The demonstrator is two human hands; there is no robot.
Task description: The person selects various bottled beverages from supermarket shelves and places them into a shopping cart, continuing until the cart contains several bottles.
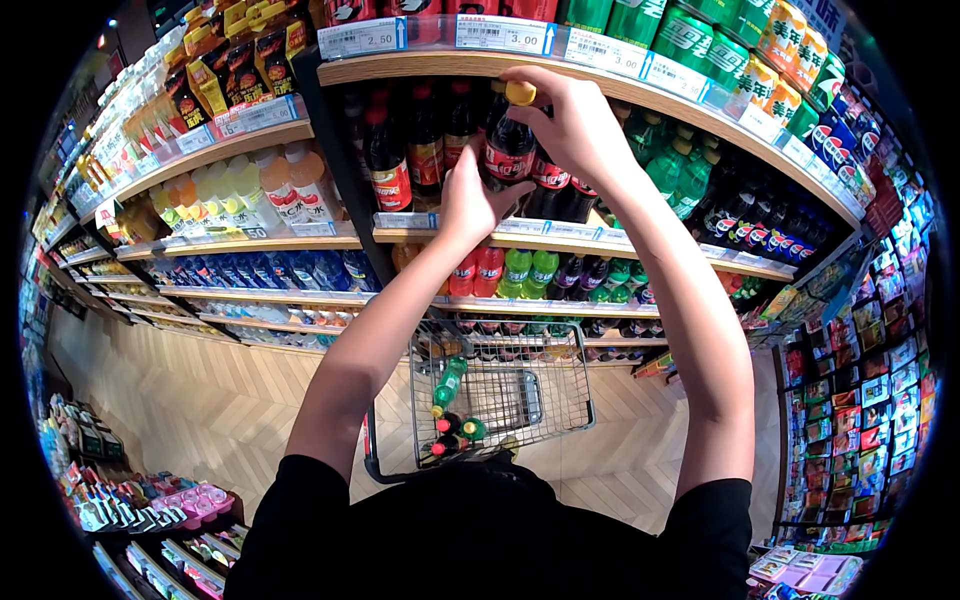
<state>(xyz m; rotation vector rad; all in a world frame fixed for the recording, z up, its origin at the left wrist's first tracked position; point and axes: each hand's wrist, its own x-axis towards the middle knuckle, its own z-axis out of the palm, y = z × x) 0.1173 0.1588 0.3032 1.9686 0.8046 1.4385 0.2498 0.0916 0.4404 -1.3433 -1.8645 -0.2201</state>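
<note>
A dark cola bottle with a yellow cap and red label (pixel 510 150) stands upright or nearly so at the front of the shelf. My right hand (pixel 562 112) grips it at the cap and neck from the right. Low on its left side is my left hand (pixel 476 191), fingers spread around the lower part; whether it bears weight I cannot tell. More dark cola bottles (pixel 388 169) with red caps stand to the left, others behind and to the right. Below my arms, a wire shopping cart (pixel 555 397) holds a green bottle (pixel 450 386) lying down and several other bottles.
A wooden shelf edge (pixel 435 64) with price tags runs just above my right hand, cans on top. Green soda bottles (pixel 679 169) stand to the right. Lower shelves hold colourful drinks (pixel 487 270). A snack rack (pixel 847 420) rises at the far right, other displays at the lower left.
</note>
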